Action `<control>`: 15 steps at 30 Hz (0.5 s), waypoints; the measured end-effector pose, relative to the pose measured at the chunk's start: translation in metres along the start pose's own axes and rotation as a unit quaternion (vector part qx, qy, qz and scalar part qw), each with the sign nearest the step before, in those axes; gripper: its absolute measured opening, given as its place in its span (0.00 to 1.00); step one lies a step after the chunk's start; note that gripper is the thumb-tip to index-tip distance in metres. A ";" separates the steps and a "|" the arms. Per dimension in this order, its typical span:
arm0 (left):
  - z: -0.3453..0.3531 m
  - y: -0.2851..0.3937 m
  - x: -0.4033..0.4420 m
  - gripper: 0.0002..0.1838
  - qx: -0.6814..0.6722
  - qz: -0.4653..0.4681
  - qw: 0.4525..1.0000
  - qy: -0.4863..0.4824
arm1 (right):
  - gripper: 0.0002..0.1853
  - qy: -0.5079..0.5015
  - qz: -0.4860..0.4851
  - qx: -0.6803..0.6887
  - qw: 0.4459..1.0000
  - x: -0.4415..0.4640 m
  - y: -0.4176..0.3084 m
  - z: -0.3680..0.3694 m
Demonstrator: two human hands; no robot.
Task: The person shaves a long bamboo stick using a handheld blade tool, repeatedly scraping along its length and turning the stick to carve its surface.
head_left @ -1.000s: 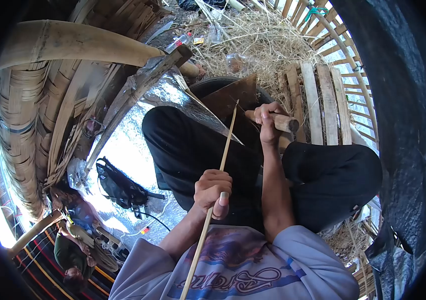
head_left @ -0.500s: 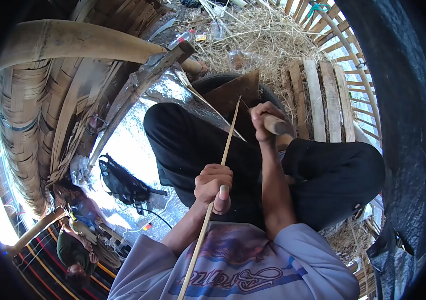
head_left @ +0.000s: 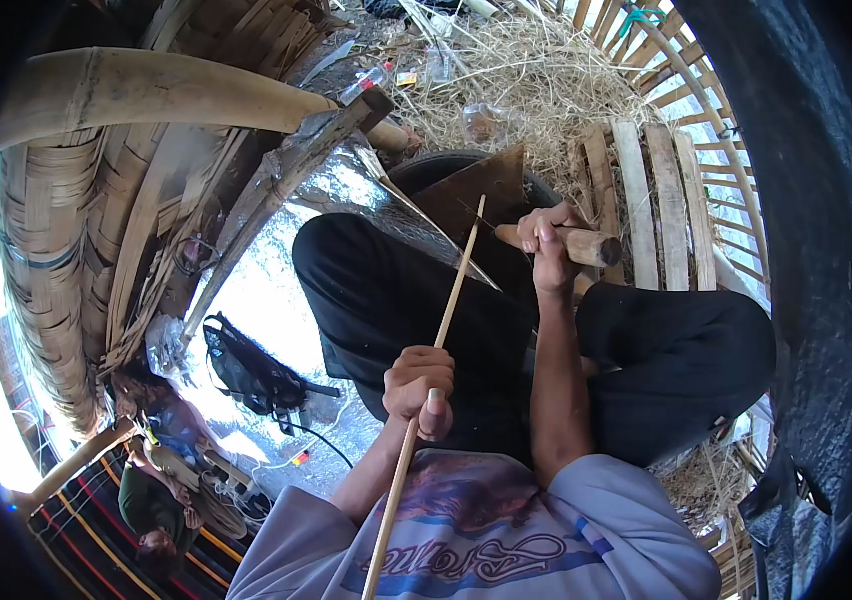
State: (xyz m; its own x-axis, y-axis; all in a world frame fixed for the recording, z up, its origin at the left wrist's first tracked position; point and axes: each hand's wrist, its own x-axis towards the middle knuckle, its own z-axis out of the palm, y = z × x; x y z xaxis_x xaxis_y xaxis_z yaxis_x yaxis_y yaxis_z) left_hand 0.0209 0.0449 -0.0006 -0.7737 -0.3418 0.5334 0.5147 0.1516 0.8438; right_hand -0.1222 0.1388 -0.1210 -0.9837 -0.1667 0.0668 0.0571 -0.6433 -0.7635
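Note:
My left hand is closed round a long, thin bamboo strip, which runs from near my shirt up past my knees. My right hand grips the thick wooden handle of a knife. Its thin, dark blade is hard to make out and lies close to the strip's far end. Below that end, a brown board leans in a black round tub beyond my crossed legs.
Dry straw and plastic litter cover the ground ahead. Wooden slats lie at the right, beside a black sheet. A bamboo pole and a black bag are at the left. Another person is at the lower left.
My right hand has turned, so the knife handle now points out to the right and more of it shows. My left hand has shifted slightly down and left, still round the bamboo strip.

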 end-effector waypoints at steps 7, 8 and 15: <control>0.002 -0.005 0.013 0.22 -0.014 0.017 0.999 -0.039 | 0.12 -0.037 -0.016 -0.184 0.982 0.009 0.008 0.001; 0.001 -0.005 0.014 0.22 -0.012 0.015 0.999 -0.037 | 0.12 -0.011 0.008 -0.108 0.994 0.007 0.010 -0.005; -0.006 -0.004 0.021 0.25 -0.025 0.003 0.993 -0.111 | 0.12 -0.061 0.014 -0.183 0.981 0.015 0.010 -0.009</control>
State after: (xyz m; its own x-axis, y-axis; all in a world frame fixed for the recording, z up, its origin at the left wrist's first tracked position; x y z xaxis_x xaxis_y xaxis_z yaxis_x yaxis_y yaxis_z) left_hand 0.0046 0.0320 0.0071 -0.8299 -0.1266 0.5434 0.5334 0.1057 0.8392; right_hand -0.1379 0.1366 -0.1331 -0.9538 -0.2825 0.1022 -0.0037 -0.3291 -0.9443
